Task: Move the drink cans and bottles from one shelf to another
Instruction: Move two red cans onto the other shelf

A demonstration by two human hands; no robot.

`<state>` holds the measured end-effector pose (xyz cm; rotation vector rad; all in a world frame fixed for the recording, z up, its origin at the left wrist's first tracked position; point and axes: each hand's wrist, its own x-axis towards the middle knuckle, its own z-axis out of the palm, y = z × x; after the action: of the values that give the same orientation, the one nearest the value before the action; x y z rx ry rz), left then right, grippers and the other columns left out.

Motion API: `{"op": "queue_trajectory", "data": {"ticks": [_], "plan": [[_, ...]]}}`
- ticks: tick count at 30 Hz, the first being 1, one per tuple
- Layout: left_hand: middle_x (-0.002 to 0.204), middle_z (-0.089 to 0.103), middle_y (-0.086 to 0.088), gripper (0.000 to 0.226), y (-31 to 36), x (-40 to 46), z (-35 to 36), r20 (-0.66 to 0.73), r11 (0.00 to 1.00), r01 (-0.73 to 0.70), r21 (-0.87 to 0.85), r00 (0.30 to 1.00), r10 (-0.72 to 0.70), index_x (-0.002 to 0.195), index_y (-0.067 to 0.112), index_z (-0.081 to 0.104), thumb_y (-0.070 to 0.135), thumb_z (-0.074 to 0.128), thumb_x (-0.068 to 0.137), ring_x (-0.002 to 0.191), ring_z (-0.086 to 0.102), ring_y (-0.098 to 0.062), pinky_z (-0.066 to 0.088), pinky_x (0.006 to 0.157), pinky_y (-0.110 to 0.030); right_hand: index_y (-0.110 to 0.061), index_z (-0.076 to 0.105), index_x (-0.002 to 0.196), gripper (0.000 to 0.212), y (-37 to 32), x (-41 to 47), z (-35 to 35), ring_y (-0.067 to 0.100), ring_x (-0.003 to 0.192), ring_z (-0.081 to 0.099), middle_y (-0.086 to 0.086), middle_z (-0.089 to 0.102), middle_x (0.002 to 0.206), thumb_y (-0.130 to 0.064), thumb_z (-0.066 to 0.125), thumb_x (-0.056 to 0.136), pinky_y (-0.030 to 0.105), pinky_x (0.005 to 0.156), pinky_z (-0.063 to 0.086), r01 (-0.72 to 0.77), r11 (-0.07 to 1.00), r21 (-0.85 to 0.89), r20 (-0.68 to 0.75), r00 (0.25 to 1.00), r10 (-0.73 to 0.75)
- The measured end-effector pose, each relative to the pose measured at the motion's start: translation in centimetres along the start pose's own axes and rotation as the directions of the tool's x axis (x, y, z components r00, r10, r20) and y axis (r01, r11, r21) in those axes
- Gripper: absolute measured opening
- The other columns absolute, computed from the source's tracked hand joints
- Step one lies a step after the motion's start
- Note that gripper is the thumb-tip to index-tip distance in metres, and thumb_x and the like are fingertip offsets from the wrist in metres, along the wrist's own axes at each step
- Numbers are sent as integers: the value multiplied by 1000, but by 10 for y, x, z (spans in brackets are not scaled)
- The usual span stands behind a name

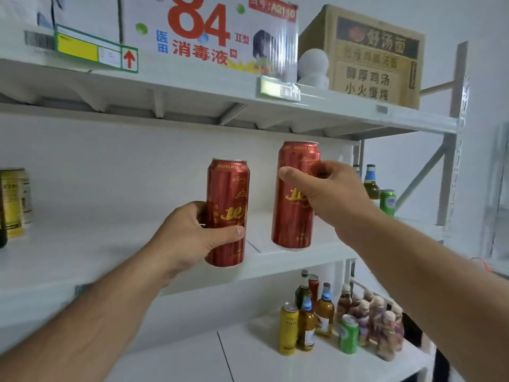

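Two tall red beer cans are at the middle shelf (110, 252). My left hand (190, 238) grips the left red can (228, 188) around its lower half, at the shelf's front edge. My right hand (327, 194) grips the right red can (292, 224) near its upper part; its base is at the shelf surface. Both cans are upright. On the lower shelf (248, 359) stand a yellow can (288, 329), a green can (348, 334) and amber bottles (307, 323).
A yellow-labelled can (13, 202) stands at the middle shelf's far left. A blue-capped bottle (371, 181) and a green can (387, 201) stand at its right end. Small brown bottles (380, 323) crowd the lower shelf. Cartons (374, 56) sit on the top shelf.
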<state>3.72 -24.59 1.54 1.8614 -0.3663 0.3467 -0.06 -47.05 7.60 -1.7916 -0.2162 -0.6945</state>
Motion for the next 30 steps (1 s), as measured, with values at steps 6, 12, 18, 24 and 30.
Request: {"op": "queue_trajectory", "data": {"ticks": [6, 12, 18, 24, 30], "plan": [[106, 77, 5, 43, 17, 9, 69, 63, 1000, 6, -3, 998, -6, 113, 30, 73, 32, 91, 74, 100, 74, -16, 58, 97, -44, -21, 69, 101, 36, 23, 9, -63, 14, 84, 69, -2, 71, 89, -47, 81, 78, 25, 63, 51, -1, 1000, -20, -62, 998, 0], [109, 75, 6, 42, 24, 33, 124, 110, 1000, -15, 0, 994, 15, 114, 33, 70, 33, 89, 77, 102, 71, -15, 58, 95, -42, -24, 70, 100, 34, 57, 33, -99, 16, 85, 71, 1, 73, 91, -45, 82, 77, 31, 70, 55, -2, 1000, -1, -82, 997, 2], [109, 75, 7, 46, 16, 73, 174, 126, 998, -51, -43, 990, 57, 118, 33, 69, 33, 89, 76, 102, 71, -15, 58, 93, -40, -26, 70, 97, 30, 97, 72, -123, 16, 85, 73, 0, 74, 90, -46, 82, 77, 35, 70, 59, 10, 999, -44, -100, 995, -14], [103, 78, 7, 39, 6, 120, 207, 110, 995, -60, -74, 992, 68, 109, 32, 73, 30, 90, 74, 98, 74, -16, 60, 90, -40, -21, 70, 106, 38, 128, 120, -134, 16, 87, 71, 1, 73, 93, -47, 80, 79, 26, 62, 53, 21, 996, -81, -115, 993, -30], [107, 75, 6, 44, 4, 155, 229, 98, 998, -33, -55, 994, 38, 115, 32, 71, 31, 90, 75, 100, 72, -17, 58, 89, -37, -17, 68, 109, 41, 146, 164, -143, 15, 83, 69, 2, 71, 91, -45, 78, 82, 24, 60, 50, 22, 997, -71, -112, 993, -30]]}}
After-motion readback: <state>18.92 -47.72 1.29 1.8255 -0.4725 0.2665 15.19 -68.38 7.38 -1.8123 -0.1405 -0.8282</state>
